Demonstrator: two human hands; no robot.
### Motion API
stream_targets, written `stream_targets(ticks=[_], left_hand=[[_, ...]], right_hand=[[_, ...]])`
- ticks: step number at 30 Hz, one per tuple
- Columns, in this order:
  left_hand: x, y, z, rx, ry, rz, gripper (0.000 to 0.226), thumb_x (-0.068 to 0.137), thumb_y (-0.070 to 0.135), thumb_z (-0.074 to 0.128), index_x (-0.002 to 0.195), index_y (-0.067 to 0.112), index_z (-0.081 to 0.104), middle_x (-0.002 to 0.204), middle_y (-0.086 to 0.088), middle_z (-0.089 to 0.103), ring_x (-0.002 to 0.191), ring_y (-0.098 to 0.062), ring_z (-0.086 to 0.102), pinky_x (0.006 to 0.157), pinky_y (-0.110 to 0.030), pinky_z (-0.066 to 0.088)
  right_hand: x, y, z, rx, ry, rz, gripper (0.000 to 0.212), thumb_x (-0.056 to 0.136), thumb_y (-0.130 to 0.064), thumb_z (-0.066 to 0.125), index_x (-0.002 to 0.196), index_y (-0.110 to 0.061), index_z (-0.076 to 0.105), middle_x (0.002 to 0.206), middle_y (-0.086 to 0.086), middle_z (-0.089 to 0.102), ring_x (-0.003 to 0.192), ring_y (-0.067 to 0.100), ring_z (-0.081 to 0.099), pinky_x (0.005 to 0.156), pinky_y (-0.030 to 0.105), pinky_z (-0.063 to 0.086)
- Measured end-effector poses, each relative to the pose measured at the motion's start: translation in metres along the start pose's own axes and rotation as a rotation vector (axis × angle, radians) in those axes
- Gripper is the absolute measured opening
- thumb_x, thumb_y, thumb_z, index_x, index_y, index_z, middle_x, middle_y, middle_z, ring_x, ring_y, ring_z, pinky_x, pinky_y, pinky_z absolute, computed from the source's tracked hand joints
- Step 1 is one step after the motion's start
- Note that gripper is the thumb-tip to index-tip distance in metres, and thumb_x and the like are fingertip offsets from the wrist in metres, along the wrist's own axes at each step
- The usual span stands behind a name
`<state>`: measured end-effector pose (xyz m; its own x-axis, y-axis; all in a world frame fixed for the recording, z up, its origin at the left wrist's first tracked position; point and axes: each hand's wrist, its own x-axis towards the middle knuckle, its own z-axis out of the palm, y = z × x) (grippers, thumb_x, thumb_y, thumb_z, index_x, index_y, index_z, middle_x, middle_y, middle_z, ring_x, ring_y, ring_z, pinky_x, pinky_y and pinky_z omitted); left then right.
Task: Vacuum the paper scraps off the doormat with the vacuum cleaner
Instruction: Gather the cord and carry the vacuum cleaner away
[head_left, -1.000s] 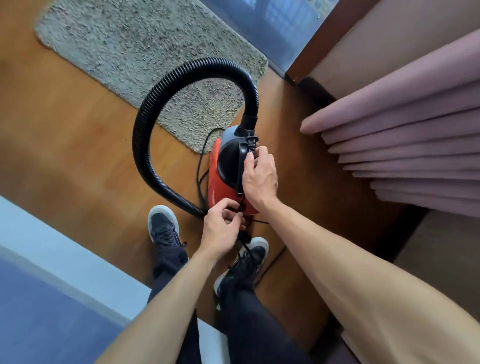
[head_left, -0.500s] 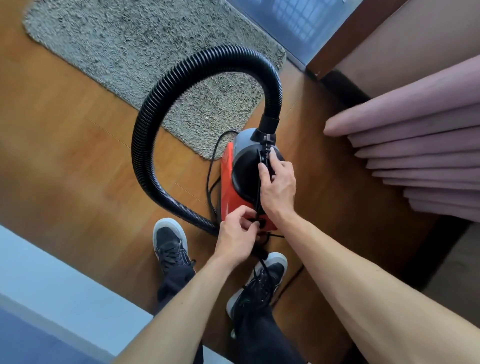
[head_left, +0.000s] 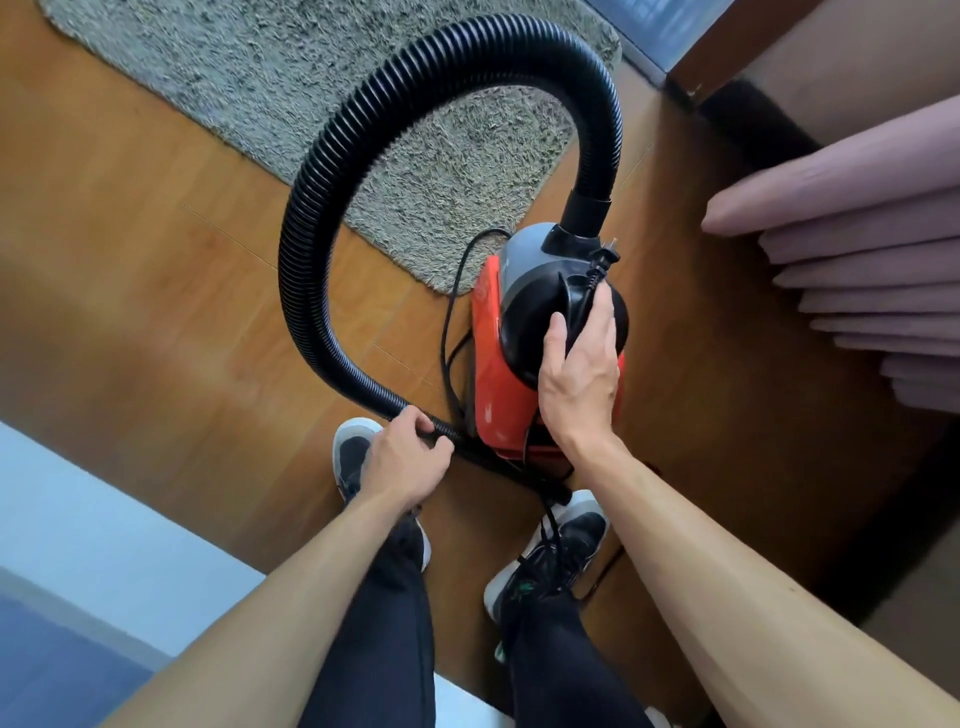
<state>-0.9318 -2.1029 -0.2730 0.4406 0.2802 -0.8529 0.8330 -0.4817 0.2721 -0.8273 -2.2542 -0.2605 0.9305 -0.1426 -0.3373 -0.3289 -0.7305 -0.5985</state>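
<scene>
A small red and black vacuum cleaner (head_left: 488, 358) stands on the wooden floor just in front of my feet. Its ribbed black hose (head_left: 363, 124) arches up from the top and loops left, back down to the floor. My left hand (head_left: 408, 460) is closed around the low end of that hose. My right hand (head_left: 579, 364) grips the black handle on top of the vacuum, pinning the power cord against it, and the plug (head_left: 605, 259) sticks out past my fingers. The grey shaggy doormat (head_left: 291, 73) lies beyond the vacuum. I make out no paper scraps on it.
Pink curtain folds (head_left: 857, 260) hang at the right, with a dark doorframe post (head_left: 727, 41) behind them. A pale blue surface (head_left: 88, 551) fills the lower left. The black cord (head_left: 449, 332) trails loose on the floor beside the vacuum and near my shoes (head_left: 550, 551).
My left hand has left the back of the vacuum and taken the low end of the hose. My right hand has stayed on the handle with the cord. The view has moved closer.
</scene>
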Motion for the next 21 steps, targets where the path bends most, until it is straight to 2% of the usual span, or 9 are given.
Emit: stream_targets(ticks=[3,5,7,9,12,14,16,19,21], left_hand=[[0.014,-0.018,-0.013,0.513,0.043,0.246,0.037,0.09,0.034,0.058,0.122,0.019,0.048,0.112,-0.004,0.054,0.107,-0.026,0.05,0.081,-0.037,0.047],[0.026,-0.026,-0.022,0.8,0.06,0.45,0.05,0.087,0.033,0.058,0.133,0.019,0.044,0.124,-0.008,0.052,0.113,-0.028,0.046,0.091,-0.039,0.046],[0.041,-0.028,-0.032,1.042,0.101,0.636,0.055,0.084,0.032,0.06,0.135,0.021,0.043,0.128,-0.009,0.051,0.117,-0.029,0.045,0.1,-0.043,0.039],[0.054,-0.026,-0.041,1.254,0.08,0.73,0.052,0.088,0.029,0.059,0.136,0.022,0.039,0.128,-0.009,0.051,0.122,-0.031,0.042,0.107,-0.047,0.03],[0.073,-0.02,-0.048,1.483,0.012,0.69,0.034,0.1,0.02,0.044,0.134,0.023,0.041,0.121,-0.008,0.056,0.124,-0.031,0.044,0.115,-0.051,0.019],[0.085,-0.019,-0.048,1.591,-0.002,0.633,0.028,0.103,0.023,0.041,0.131,0.025,0.044,0.117,-0.008,0.06,0.121,-0.031,0.048,0.117,-0.053,0.016],[0.095,-0.018,-0.047,1.676,-0.02,0.575,0.024,0.103,0.027,0.042,0.126,0.026,0.046,0.112,-0.006,0.061,0.114,-0.029,0.052,0.114,-0.053,0.021],[0.099,-0.017,-0.044,1.688,-0.056,0.517,0.017,0.102,0.027,0.042,0.118,0.026,0.047,0.099,-0.001,0.06,0.091,-0.023,0.058,0.093,-0.043,0.039],[0.1,-0.016,-0.047,1.652,-0.07,0.544,0.015,0.104,0.023,0.039,0.114,0.025,0.049,0.092,0.002,0.058,0.079,-0.019,0.055,0.075,-0.034,0.04]], right_hand=[[0.001,0.002,0.003,-0.001,0.021,0.02,0.054,0.103,-0.029,0.045,0.149,-0.005,0.03,0.146,0.016,0.046,0.129,0.029,0.047,0.1,0.026,0.032],[0.002,0.005,0.005,0.018,0.046,0.01,0.048,0.101,-0.029,0.048,0.14,-0.003,0.036,0.131,0.016,0.056,0.115,0.028,0.055,0.091,0.023,0.036],[0.003,0.007,0.006,0.028,0.066,0.0,0.043,0.1,-0.027,0.05,0.132,-0.001,0.04,0.117,0.015,0.06,0.099,0.025,0.057,0.084,0.02,0.037],[0.004,0.007,0.008,0.025,0.082,-0.001,0.04,0.1,-0.028,0.05,0.129,-0.002,0.041,0.11,0.014,0.062,0.094,0.024,0.059,0.084,0.026,0.045],[0.004,0.009,0.011,0.026,0.104,-0.01,0.039,0.099,-0.031,0.048,0.128,-0.004,0.041,0.108,0.013,0.064,0.096,0.028,0.063,0.087,0.042,0.053],[0.004,0.011,0.013,0.03,0.112,-0.018,0.04,0.099,-0.032,0.047,0.127,-0.004,0.04,0.106,0.013,0.065,0.095,0.029,0.064,0.087,0.046,0.053],[0.004,0.013,0.013,0.031,0.121,-0.026,0.04,0.099,-0.031,0.048,0.127,-0.004,0.04,0.099,0.012,0.065,0.089,0.029,0.064,0.084,0.048,0.054],[0.004,0.013,0.013,0.038,0.131,-0.033,0.035,0.099,-0.027,0.05,0.124,-0.004,0.04,0.087,0.006,0.062,0.078,0.024,0.062,0.078,0.044,0.055],[0.004,0.012,0.011,0.057,0.121,-0.049,0.032,0.1,-0.024,0.051,0.123,-0.005,0.04,0.083,0.003,0.06,0.075,0.021,0.061,0.075,0.04,0.054]])
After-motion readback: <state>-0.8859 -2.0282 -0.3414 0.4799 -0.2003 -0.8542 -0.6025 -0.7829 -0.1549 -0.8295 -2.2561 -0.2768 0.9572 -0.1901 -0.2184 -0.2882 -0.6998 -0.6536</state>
